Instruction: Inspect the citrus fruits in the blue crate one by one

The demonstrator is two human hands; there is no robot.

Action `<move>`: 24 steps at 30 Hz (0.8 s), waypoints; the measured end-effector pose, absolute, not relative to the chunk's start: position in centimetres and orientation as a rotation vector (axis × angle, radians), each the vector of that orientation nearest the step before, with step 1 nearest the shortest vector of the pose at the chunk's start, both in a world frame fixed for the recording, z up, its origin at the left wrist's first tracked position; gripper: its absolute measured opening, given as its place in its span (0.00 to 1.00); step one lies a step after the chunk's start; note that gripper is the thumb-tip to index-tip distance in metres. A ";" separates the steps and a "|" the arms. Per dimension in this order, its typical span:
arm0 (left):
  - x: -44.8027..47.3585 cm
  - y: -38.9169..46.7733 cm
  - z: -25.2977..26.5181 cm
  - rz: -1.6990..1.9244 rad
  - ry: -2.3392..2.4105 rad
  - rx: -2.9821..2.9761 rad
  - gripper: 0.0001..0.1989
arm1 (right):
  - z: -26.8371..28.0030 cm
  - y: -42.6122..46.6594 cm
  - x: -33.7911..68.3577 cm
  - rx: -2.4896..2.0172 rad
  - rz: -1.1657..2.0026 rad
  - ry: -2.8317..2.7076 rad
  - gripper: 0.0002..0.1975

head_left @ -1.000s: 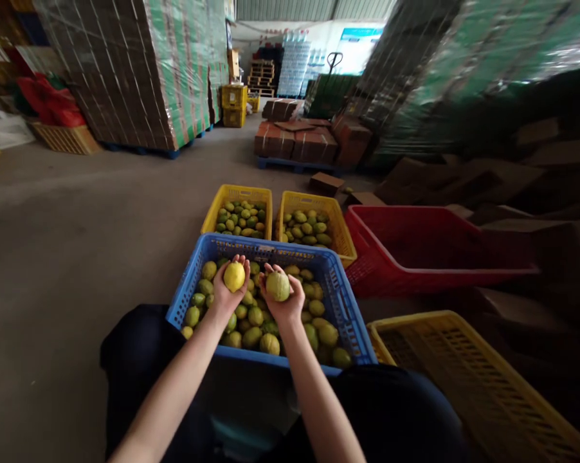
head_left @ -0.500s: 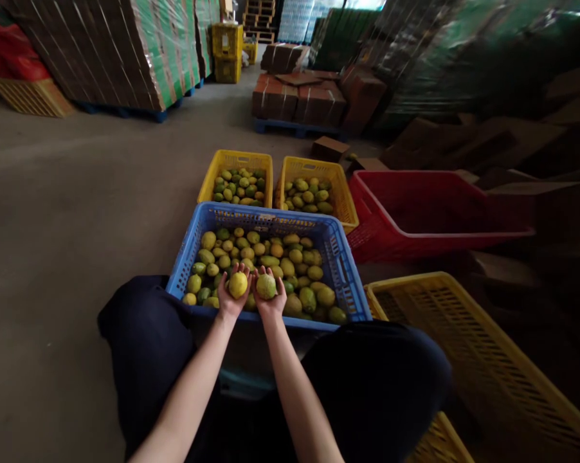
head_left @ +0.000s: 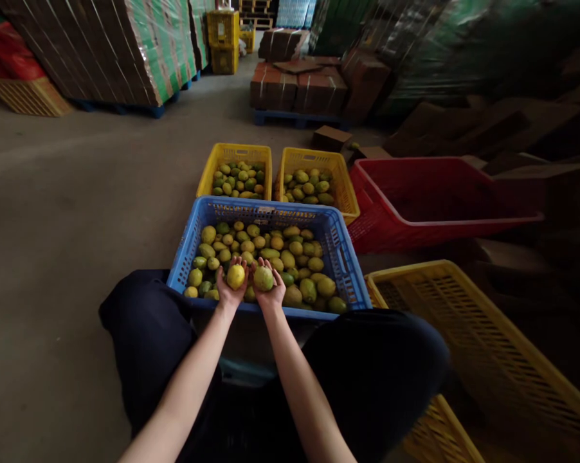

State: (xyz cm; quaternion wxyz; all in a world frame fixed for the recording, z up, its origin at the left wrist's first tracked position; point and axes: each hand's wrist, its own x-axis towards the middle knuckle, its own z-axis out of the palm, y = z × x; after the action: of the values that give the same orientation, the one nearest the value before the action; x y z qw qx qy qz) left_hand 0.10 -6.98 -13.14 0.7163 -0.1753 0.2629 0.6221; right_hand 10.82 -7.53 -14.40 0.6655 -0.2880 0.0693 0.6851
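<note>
My left hand [head_left: 231,292] cups a yellow lemon [head_left: 235,277] in its upturned palm, fingers curled up around it. Beside it, my right hand [head_left: 271,294] holds a greener lemon [head_left: 263,278] the same way, its skin mottled green and yellow. Both hands are close together over the near side of a blue plastic crate [head_left: 265,313]. Inside that crate lies a layer of loose lemons [head_left: 287,259], from yellow to green. My palms hide some of the fruit below them.
Two yellow crates [head_left: 240,152] with similar fruit stand just behind the blue one. A red crate [head_left: 444,223] is at the right, and a yellow crate [head_left: 415,269] sits near my right knee. Flattened cardboard [head_left: 463,132] and loaded pallets [head_left: 297,119] lie farther off.
The lemon in my right hand has turned slightly, showing a different face. Both hands still hold their fruit over the crate. The view has shifted a little.
</note>
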 end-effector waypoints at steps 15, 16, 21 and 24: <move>0.3 -7.2 -13.1 1.405 0.645 -0.241 0.26 | -15.0 -7.4 11.0 -0.651 1.563 0.174 0.16; 0.3 -7.2 -13.1 1.407 0.642 -0.251 0.26 | -14.9 -7.4 11.0 -0.664 1.561 0.181 0.16; 0.2 -7.3 -13.0 1.398 0.643 -0.287 0.24 | -14.7 -7.4 10.9 -0.711 1.535 0.245 0.15; 0.1 -7.0 -13.2 1.381 0.691 -0.326 0.21 | -15.3 -7.2 11.1 -0.732 1.530 0.295 0.13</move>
State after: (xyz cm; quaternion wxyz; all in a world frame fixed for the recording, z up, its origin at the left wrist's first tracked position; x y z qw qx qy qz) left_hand 0.12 -6.99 -13.25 0.7043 -0.1464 0.3109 0.6212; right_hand 11.12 -7.21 -15.33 0.6520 -0.3223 0.1301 0.6739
